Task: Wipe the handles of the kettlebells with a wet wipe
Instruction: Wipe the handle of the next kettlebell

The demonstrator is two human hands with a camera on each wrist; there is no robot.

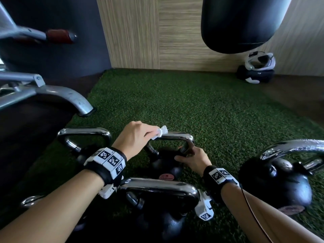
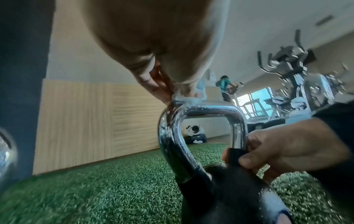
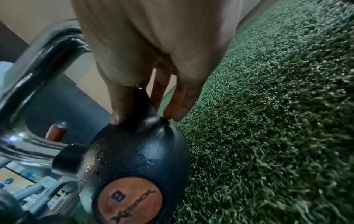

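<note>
Fingers of left hand (image 1: 135,135) pinch crumpled wipe (image 1: 160,132) on chrome handle (image 1: 177,135); right hand (image 1: 192,159) grips its base.

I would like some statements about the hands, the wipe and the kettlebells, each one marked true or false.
1. The left hand presses the wet wipe on the top bar of a chrome handle. True.
2. The right hand holds a second wipe. False: it grips the right leg of the same handle, near the black kettlebell, with no wipe.
3. The kettlebells stand on green artificial turf. True.
4. The kettlebell being wiped is lifted off the ground. False: it rests on the turf.
5. The disc on this kettlebell shows the number 8. True.
</note>
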